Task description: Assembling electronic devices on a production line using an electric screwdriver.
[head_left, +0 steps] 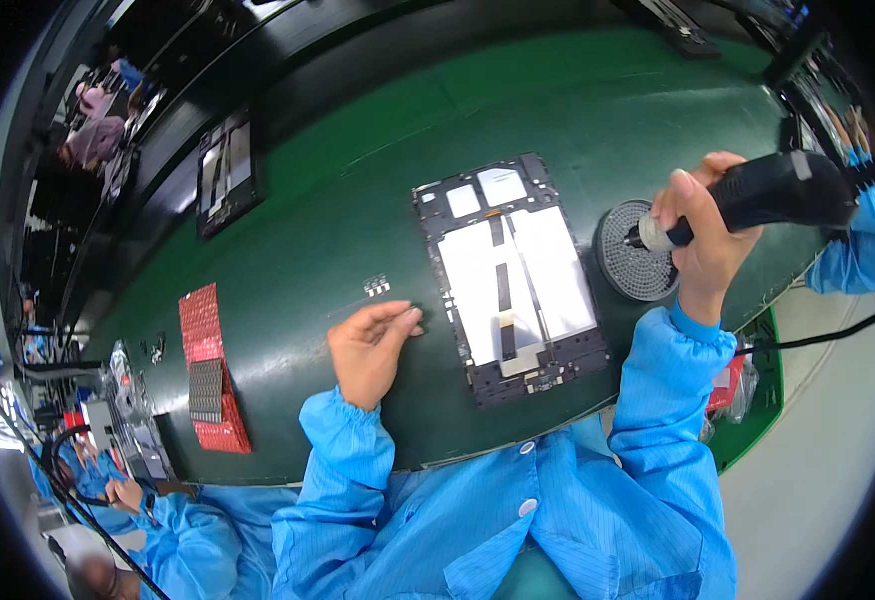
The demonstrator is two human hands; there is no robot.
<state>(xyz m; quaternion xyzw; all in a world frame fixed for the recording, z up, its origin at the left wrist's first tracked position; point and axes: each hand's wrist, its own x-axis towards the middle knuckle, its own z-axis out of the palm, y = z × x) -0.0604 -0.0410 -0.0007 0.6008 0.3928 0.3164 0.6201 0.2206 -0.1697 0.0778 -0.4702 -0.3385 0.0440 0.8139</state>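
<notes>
- Green tabletop (pixel 358 180), matte and bowed by the lens, with a dark band along its far edge.
- Near the middle, an opened tablet chassis (pixel 511 277): black frame, two white panels inside, a dark ribbon strip down the centre, small white squares at the far end.
- Left hand (pixel 371 345) flat on the tabletop just left of the chassis, gripping nothing, fingers loosely extended, fingertips (pixel 415 316) close to the frame's left edge (contact with it too fine to judge).
- Right hand (pixel 703 235) clenched round a black electric screwdriver (pixel 773 190), silver nose pointed down and left over a round perforated screw tray (pixel 641 255) just right of the chassis.
- Black cable (pixel 808 340) trailing off past the right sleeve toward the tabletop's edge.
- Small pale part (pixel 377 286) lying alone between left hand and the tabletop's middle.
- Red patterned sheets (pixel 201 325) at the left end, a grey gridded sheet (pixel 206 390) lying on top of them.
- Second dark framed panel (pixel 226 172) farther off on the left.
- Blue smock sleeves on both forearms; another blue-sleeved person (pixel 173 530) at lower left, and another at the right rim.
</notes>
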